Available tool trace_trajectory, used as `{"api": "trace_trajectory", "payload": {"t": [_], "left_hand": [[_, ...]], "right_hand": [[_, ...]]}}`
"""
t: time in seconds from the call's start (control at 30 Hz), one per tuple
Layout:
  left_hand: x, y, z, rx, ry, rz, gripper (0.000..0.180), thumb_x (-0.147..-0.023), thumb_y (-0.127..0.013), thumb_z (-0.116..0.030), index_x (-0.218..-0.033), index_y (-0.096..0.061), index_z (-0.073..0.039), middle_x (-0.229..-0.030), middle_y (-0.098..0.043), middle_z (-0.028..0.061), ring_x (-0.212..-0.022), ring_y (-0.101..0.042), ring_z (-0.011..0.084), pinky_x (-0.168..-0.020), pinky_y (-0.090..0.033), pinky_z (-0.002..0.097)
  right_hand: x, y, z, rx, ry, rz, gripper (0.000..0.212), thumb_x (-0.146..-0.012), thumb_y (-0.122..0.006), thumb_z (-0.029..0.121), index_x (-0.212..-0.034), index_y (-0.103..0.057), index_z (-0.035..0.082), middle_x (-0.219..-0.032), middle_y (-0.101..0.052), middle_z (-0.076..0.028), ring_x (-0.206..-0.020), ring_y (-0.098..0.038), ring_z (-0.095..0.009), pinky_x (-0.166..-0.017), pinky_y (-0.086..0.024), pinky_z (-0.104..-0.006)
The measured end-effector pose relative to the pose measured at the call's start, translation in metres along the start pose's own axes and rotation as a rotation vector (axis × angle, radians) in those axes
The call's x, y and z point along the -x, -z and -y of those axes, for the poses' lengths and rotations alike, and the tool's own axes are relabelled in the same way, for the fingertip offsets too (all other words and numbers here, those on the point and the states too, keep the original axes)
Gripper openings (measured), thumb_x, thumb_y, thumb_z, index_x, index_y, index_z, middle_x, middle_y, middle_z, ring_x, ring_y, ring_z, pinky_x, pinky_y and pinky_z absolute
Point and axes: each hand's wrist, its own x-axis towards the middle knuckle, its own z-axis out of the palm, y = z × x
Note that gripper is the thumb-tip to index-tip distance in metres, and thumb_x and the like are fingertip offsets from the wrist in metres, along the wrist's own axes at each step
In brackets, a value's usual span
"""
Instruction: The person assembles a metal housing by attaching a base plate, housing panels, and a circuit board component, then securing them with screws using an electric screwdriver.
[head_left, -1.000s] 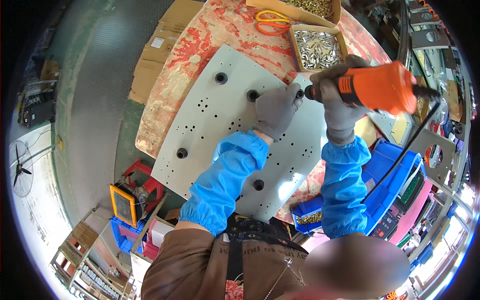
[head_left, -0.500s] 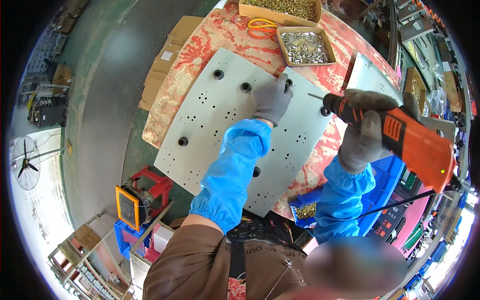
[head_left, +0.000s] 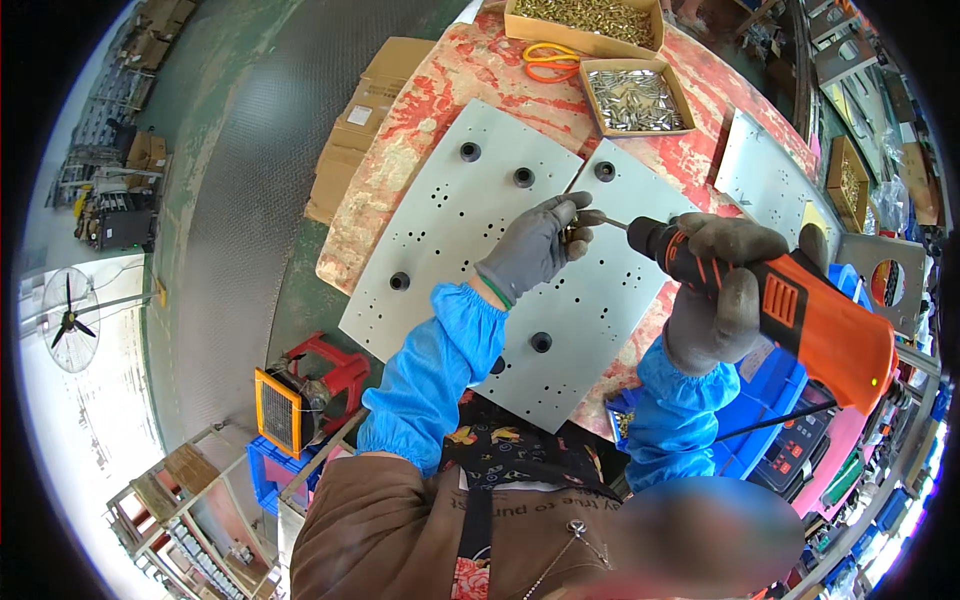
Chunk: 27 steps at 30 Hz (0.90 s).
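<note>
My right hand (head_left: 722, 325), in a grey glove, is wrapped round an orange and black power screwdriver (head_left: 830, 335). Its thin bit (head_left: 612, 223) points left, with the tip at the fingers of my left hand (head_left: 528, 252). That gloved hand is closed over small metal pieces (head_left: 571, 232) that look like screws, partly hidden by the fingers. Both hands are above two light grey perforated metal panels, a left one (head_left: 425, 255) and a right one (head_left: 640, 235). Black round feet stand on them, among them one (head_left: 523, 177) on the left panel and another (head_left: 603, 171) on the right.
At the table's far side are a box of brass-coloured fasteners (head_left: 655, 40), a box of silver ones (head_left: 684, 98) and yellow and orange loops (head_left: 553, 70). Another metal panel (head_left: 770, 165) lies to the right. Blue bins (head_left: 765, 405) stand near my right arm, and cardboard (head_left: 345, 150) beyond the table's left edge.
My left hand has drawn back from the black foot near the far end of the right panel, toward me. The screwdriver's bit tip has come to its fingers.
</note>
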Motion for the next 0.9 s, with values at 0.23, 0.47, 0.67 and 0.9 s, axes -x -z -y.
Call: {"api": "trace_trajectory", "payload": {"t": [0.23, 0.47, 0.67, 0.9], "left_hand": [[0.004, 0.030, -0.016, 0.112, 0.025, 0.113, 0.034, -0.092, -0.052, -0.032, -0.112, -0.054, -0.005, -0.090, -0.059, 0.0040, -0.077, -0.056, 0.0122, -0.061, -0.050, 0.0205], [0.002, 0.051, -0.032, 0.229, 0.109, 0.166, 0.039, -0.084, -0.060, -0.039, -0.109, -0.056, -0.009, -0.080, -0.052, -0.0010, -0.067, -0.046, 0.0071, -0.052, -0.037, 0.0160], [0.005, 0.047, -0.057, 0.146, 0.188, 0.239, 0.044, -0.082, -0.061, -0.046, -0.100, -0.059, -0.006, -0.074, -0.049, -0.0033, -0.059, -0.044, 0.0046, -0.045, -0.033, 0.0151], [0.010, 0.053, -0.074, -0.414, -0.102, 0.156, 0.050, -0.081, -0.060, -0.053, -0.094, -0.064, -0.005, -0.064, -0.046, -0.0056, -0.054, -0.041, 0.0020, -0.045, -0.033, 0.0162]], "right_hand": [[0.004, -0.030, -0.012, -0.013, -0.030, 0.035, 0.070, -0.080, -0.069, 0.016, -0.137, -0.027, 0.010, -0.081, -0.057, -0.011, -0.067, -0.060, -0.026, -0.069, -0.054, -0.0476], [0.006, -0.054, -0.036, 0.040, 0.036, 0.145, 0.061, -0.084, -0.055, 0.017, -0.137, -0.027, 0.004, -0.086, -0.056, -0.013, -0.066, -0.056, -0.023, -0.066, -0.053, -0.0453], [0.009, -0.065, -0.043, 0.052, 0.028, 0.123, 0.062, -0.084, -0.054, 0.016, -0.137, -0.027, 0.004, -0.088, -0.057, -0.013, -0.067, -0.056, -0.023, -0.066, -0.053, -0.0449], [0.009, -0.072, -0.041, 0.008, -0.035, 0.012, 0.071, -0.081, -0.064, 0.017, -0.139, -0.024, 0.009, -0.084, -0.057, -0.011, -0.063, -0.058, -0.024, -0.062, -0.053, -0.0452]]}}
